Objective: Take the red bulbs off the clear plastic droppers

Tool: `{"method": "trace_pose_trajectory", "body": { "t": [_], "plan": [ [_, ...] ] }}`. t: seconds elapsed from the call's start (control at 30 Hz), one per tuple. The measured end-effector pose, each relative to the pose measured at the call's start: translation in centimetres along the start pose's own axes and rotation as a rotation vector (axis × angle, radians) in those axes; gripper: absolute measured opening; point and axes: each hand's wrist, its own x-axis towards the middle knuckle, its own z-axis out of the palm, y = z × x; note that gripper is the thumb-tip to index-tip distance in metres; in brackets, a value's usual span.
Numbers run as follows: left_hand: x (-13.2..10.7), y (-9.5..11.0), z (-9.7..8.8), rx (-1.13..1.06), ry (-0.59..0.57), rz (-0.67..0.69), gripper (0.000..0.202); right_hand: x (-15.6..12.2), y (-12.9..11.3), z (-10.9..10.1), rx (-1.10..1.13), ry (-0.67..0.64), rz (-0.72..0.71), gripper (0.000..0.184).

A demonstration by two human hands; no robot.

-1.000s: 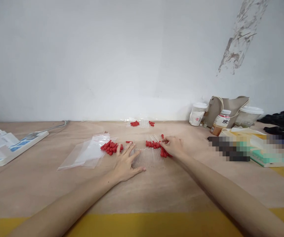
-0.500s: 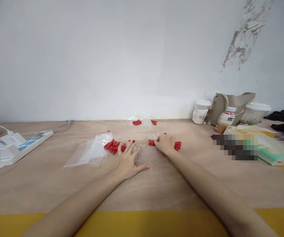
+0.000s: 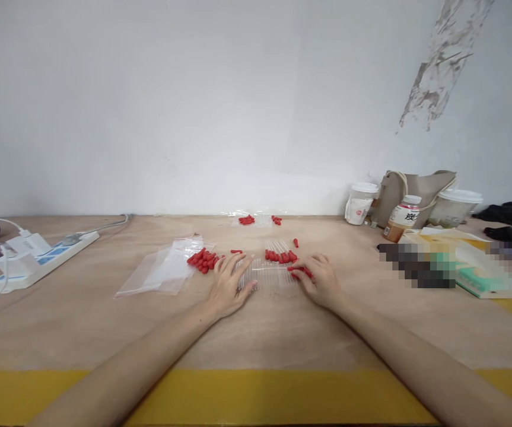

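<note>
A row of clear plastic tubes [image 3: 270,274] lies on the wooden table between my hands. My left hand [image 3: 229,286] rests flat on the tubes' left end with its fingers spread. My right hand [image 3: 321,277] lies at their right end, fingers curled over a few red caps [image 3: 301,270]; whether it grips them is unclear. A pile of red caps [image 3: 204,261] sits left of the tubes. More red caps [image 3: 280,256] lie at the tubes' far side, and a single cap [image 3: 295,242] lies beyond them.
Clear zip bags [image 3: 162,271] lie left of the caps. A white power strip [image 3: 44,261] with plugs is at far left. Cups [image 3: 361,203], a bottle [image 3: 400,218], a beige bag [image 3: 420,190] and boxes [image 3: 482,276] crowd the right. Another bag with red caps [image 3: 256,220] lies by the wall.
My right hand has drawn back from the red caps at the tubes' far right to their near right end. My left hand has stayed on the tubes' left end.
</note>
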Motion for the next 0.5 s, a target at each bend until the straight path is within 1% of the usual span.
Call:
{"method": "trace_pose_trajectory", "body": {
  "t": [0.07,0.13,0.2,0.27,0.37,0.5],
  "plan": [
    [0.0,0.2,-0.1,-0.015,0.027,0.087,0.035,-0.8,-0.8,0.2,0.041,0.005,-0.037,0.012],
    [0.0,0.4,-0.1,-0.022,0.048,0.164,0.025,-1.1,-1.7,0.6,0.069,0.017,-0.057,0.012],
    [0.0,0.5,0.0,-0.019,0.072,0.219,0.02,-1.0,-2.5,1.1,0.086,0.013,-0.076,0.011],
    [0.0,0.7,0.1,-0.009,0.096,0.262,0.017,-0.9,-3.0,1.5,0.087,-0.02,-0.1,0.011],
    [-0.1,0.8,0.1,0.019,0.131,0.291,0.013,-0.9,-3.3,2.0,0.049,-0.058,-0.143,0.01],
    [-0.2,0.9,-0.1,0.043,0.132,0.29,0.014,-1.2,-3.1,2.4,-0.031,-0.02,-0.186,0.014]
  ]
}}
